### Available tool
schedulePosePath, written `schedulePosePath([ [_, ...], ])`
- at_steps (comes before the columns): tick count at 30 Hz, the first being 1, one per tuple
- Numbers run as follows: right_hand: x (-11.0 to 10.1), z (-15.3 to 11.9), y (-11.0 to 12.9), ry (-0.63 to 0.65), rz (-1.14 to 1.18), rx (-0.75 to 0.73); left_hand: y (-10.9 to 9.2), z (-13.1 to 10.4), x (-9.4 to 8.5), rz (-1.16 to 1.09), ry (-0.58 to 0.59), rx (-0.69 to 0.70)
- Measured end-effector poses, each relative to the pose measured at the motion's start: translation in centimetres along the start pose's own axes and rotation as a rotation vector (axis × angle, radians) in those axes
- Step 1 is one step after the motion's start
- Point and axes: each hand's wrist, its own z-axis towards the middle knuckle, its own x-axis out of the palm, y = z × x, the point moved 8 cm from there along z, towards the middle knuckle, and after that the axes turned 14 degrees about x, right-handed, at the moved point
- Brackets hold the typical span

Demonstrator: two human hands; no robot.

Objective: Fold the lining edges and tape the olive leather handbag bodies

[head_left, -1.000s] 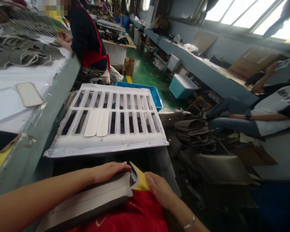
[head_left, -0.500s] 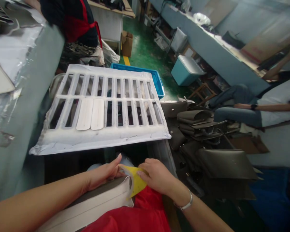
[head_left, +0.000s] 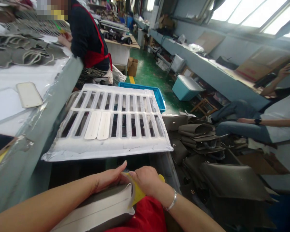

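A dark olive-grey leather bag piece with a long cream side panel [head_left: 103, 206] lies across my lap, over a red apron [head_left: 147, 214]. My left hand [head_left: 110, 178] holds its far end; the thumb points up and the other fingers are partly hidden behind the edge. My right hand [head_left: 147, 180] is closed on a yellow flexible sheet [head_left: 138, 193], which is bent against the end of the cream panel. Beyond my hands stands a white slatted rack [head_left: 135, 143], with two cream oblong panels [head_left: 103, 125] lying on it.
A plastic-covered table [head_left: 50, 79] runs along the left, with a cream panel [head_left: 29, 95] on it. A co-worker in a red apron [head_left: 94, 58] stands there. Dark bags [head_left: 227, 180] are piled at right, beside a seated person [head_left: 277, 112]. A blue crate [head_left: 160, 101] is behind the rack.
The view has tilted up and shifted, so the rack and table appear lower and further right. My right hand has moved slightly left, closer to my left hand, still on the yellow sheet.
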Motion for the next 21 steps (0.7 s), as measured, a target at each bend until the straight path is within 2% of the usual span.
schedulePosePath([
  [3, 0.5, 0.2, -0.1, 0.011, -0.018, -0.011, -0.4, -0.2, 0.1, 0.081, -0.046, 0.001],
  [6, 0.4, 0.4, -0.2, 0.049, 0.036, 0.058, -0.8, -0.5, 0.2, 0.123, -0.067, 0.041],
  [10, -0.4, 0.4, -0.2, 0.063, 0.105, 0.116, -0.5, -0.5, 0.1, 0.061, -0.054, 0.034],
  [15, -1.3, 0.1, 1.1, -0.066, 0.015, -0.061, 0.2, -0.6, -1.0, -0.072, -0.086, 0.056],
  [18, -1.1, 0.1, 2.2, -0.078, -0.067, -0.197, 0.2, -1.4, -2.5, 0.096, -0.222, 0.060],
  [21, -0.5, 0.3, 2.7, -0.018, -0.140, -0.287, -0.1, -2.3, -3.7, 0.366, -0.344, 0.015],
])
